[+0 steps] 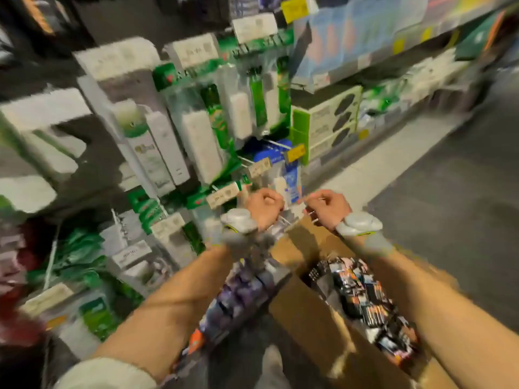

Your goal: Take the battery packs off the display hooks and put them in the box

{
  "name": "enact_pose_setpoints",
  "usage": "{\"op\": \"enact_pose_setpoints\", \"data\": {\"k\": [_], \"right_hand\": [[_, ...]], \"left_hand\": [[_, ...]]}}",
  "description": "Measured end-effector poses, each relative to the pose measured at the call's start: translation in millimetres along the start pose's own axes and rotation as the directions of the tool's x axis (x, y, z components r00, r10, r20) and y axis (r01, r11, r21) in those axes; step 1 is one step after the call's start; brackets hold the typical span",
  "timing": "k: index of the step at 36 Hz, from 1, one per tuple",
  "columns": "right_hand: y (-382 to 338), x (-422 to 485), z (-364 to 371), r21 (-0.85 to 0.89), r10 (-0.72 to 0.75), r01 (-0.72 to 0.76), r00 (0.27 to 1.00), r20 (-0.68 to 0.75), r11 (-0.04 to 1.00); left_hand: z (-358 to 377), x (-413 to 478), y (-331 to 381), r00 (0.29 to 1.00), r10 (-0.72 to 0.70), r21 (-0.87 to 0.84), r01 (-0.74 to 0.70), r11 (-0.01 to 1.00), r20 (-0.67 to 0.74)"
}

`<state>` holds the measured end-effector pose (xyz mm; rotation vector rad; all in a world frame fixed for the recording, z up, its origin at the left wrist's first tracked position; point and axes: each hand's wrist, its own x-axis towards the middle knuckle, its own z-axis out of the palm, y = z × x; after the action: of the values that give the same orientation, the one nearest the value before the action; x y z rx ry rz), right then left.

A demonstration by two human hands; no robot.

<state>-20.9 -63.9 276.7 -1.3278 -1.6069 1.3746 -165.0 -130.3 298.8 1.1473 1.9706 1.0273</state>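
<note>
Though blur smears the whole view, I can make out the left hand (262, 206) curled into a fist at the top of a hanging bunch of purple battery packs (241, 293). I cannot tell whether it actually grips them. Just to its right, the right hand (328, 207) has its fingers curled, pinching the thin white wire of a display hook (311, 219). Near me and below both forearms stands the open cardboard box (306, 321), with a heap of packs (362, 299) already inside. Green-and-white packages (196, 141) hang on the far-left rack, and grey floor (449, 220) lies to the right.
</note>
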Motion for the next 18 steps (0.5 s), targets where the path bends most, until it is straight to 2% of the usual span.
{"op": "enact_pose_setpoints", "data": {"k": [1,3,5,8,9,11,13,14,17,18], "right_hand": [[10,0,1,-0.024,0.015,-0.015,1.0,-0.002,1.0],[62,-13,-19,0.017,0.162,-0.162,0.987,-0.018,0.987],[102,-21,-28,-0.016,0.266,-0.266,0.964,0.011,0.964],[161,-43,-51,-0.102,0.341,-0.344,0.939,-0.043,0.933],[168,-52,-47,-0.133,0.339,-0.34,0.94,-0.033,0.931],[192,-63,-59,-0.146,0.427,-0.434,0.901,-0.081,0.889],[202,-70,-62,-0.175,0.477,-0.49,0.872,-0.114,0.854],[199,-74,-61,-0.175,0.489,-0.505,0.863,-0.128,0.845],[218,-81,-66,-0.077,0.556,-0.583,0.801,-0.224,0.809],[225,-81,-68,-0.073,0.573,-0.604,0.783,-0.241,0.794]], "left_hand": [[1,-2,-6,1.0,0.003,0.013,-0.003,1.0,0.005],[50,-11,-30,0.995,-0.056,0.036,0.054,0.998,0.083],[82,-14,-51,0.99,-0.109,0.088,0.101,0.991,0.092],[137,-27,-72,0.983,-0.157,0.155,0.14,0.978,0.1],[134,-33,-77,0.986,-0.126,0.143,0.11,0.984,0.107],[165,-27,-99,0.973,-0.099,0.194,0.058,0.979,0.211],[173,-25,-113,0.954,-0.123,0.272,0.046,0.961,0.275],[172,-24,-119,0.956,-0.127,0.284,0.049,0.957,0.263],[184,-15,-133,0.918,-0.122,0.333,-0.011,0.943,0.376],[190,-10,-137,0.894,-0.161,0.356,0.002,0.934,0.418]]}}
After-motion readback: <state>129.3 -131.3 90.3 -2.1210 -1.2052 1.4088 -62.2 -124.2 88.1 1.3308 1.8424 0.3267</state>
